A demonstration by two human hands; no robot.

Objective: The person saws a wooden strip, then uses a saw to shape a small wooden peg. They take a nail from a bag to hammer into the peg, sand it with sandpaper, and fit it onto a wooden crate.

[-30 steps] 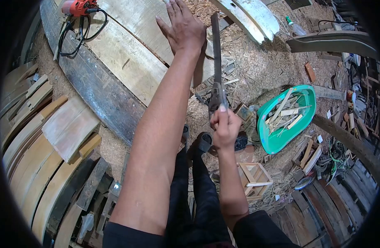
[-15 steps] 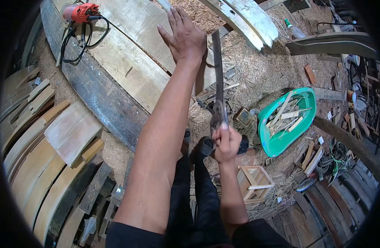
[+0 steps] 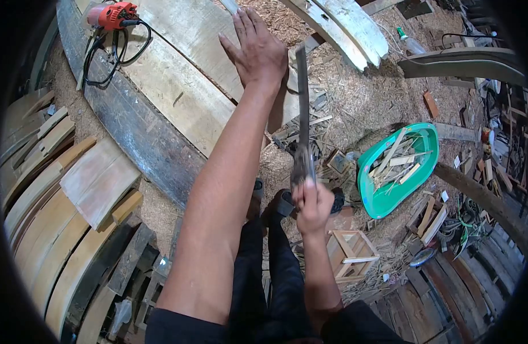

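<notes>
Two bare hands are in view, and one handsaw with a long, narrow, dark metal blade. The right hand has its fingers clamped around the saw's handle, which they largely cover. The blade points away from the person, just beside the right edge of the table; its teeth are too fine to make out, and whether it touches wood cannot be told. The left hand lies palm down near that edge, thumb apart, the other fingers nearly together.

The table shows two wide, pale wooden planks with one dark gap between them, and one dark, curved plank along its left edge. A whitish strip by the left fingertips is cut off above. One red power tool with a looped black cord rests toward the far left corner.

On the floor, right of the table, stand one green plastic tub of wood scraps, too jumbled to count, and one small wooden frame, partly behind the right forearm.
</notes>
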